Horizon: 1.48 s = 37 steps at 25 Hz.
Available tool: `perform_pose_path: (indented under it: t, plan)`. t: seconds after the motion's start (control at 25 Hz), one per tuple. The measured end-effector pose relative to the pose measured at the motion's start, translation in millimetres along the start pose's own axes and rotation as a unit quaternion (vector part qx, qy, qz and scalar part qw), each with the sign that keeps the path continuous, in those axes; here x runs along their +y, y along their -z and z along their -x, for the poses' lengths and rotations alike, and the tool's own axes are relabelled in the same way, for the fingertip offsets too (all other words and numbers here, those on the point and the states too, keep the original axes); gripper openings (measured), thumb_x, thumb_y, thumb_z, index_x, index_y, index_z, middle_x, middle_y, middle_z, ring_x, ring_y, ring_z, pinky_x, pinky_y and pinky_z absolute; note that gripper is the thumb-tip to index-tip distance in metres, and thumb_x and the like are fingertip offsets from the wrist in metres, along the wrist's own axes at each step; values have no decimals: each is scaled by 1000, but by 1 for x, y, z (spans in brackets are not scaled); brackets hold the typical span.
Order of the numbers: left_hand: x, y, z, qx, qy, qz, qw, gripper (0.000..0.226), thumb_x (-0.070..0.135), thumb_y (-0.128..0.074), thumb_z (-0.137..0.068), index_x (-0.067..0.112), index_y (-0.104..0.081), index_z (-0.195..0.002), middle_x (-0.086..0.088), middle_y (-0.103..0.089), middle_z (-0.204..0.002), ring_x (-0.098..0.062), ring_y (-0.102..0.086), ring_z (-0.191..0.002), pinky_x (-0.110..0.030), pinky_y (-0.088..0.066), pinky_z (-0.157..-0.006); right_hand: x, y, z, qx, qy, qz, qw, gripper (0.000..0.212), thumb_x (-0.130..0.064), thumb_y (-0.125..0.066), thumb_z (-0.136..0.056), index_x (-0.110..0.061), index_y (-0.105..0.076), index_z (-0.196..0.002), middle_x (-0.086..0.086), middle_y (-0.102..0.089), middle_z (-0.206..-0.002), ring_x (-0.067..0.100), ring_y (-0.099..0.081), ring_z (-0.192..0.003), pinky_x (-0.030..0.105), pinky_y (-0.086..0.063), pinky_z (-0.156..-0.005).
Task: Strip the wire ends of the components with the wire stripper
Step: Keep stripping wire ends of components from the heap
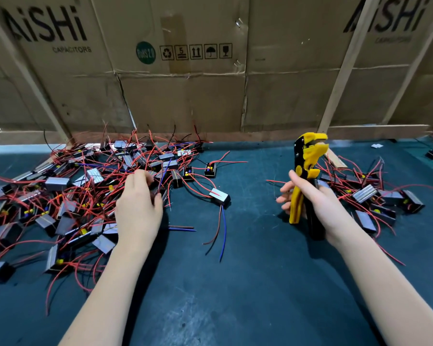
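Now | cardboard (185,96) reads "AiSHi CAPACITORS", "RoHS 2.0" | right hand (310,196) grips wire stripper (308,158) | left hand (138,203) curled into components (60,196)

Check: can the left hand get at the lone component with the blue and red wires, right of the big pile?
Probably yes. The left hand is in the big pile; the component lies apart on the bare mat just to its right, nothing between. The right hand holds the wire stripper clear of it.
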<state>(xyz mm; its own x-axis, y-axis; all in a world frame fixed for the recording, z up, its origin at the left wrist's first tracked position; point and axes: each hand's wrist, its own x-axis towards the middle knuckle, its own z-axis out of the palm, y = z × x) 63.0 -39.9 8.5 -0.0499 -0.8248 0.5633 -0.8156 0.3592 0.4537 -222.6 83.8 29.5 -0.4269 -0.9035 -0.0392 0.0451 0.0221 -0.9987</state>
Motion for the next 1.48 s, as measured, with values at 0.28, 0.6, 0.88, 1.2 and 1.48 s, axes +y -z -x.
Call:
perform_pose_path:
  t: [0.28, 0.6, 0.88, 1.2, 1.48]
  plan:
    - [-2, -7, 3, -60, 13, -13, 998, 42, 6, -76, -77, 5, -53, -111, -16, -41, -125, -43, -59, -87, -50, -50, -74, -1, 6, 3, -60, -27, 101, 993, 67, -64, -65, -63, -6, -70, -97, 16, -74, -89, 23, -70, -78, 32, -52, -75]
    - [-2, -12, -1, -4, -69, -158, 985, 24, 17, -79, -71, 7, -65, -88, -12, -57, -102, -36, -49, -97, -44, -41, -76, -1, 8, 1, -51, -34, 77, 995, 70, -62, -67, -62, -3, -69, -98, 20, -73, -89, 26, -69, -77, 39, -52, -83]
    - [-4, -16, 0, -33, -12, -231, 972, 40, 5, -65, -79, 8, -56, -118, -17, -67, -99, -38, -55, -99, -45, -35, -83, -1, 7, 2, -58, -33, 92, 993, 65, -61, -65, -64, -6, -69, -99, 17, -74, -89, 21, -70, -74, 32, -52, -75]
    - [-5, -10, -2, -10, -30, -161, 986, 54, 19, -60, -83, 11, -44, -134, -4, -69, -85, -31, -53, -104, -41, -21, -101, -1, 8, 1, -61, -30, 93, 993, 66, -62, -65, -63, -7, -69, -99, 17, -74, -90, 22, -69, -76, 32, -51, -74]
    - [-5, -8, -4, -36, 16, -174, 984, 57, 6, -62, -76, 15, -44, -129, -4, -70, -95, -30, -51, -108, -41, -24, -101, -1, 8, 1, -60, -28, 87, 994, 64, -60, -65, -64, -7, -69, -99, 18, -73, -90, 22, -69, -75, 30, -51, -72]
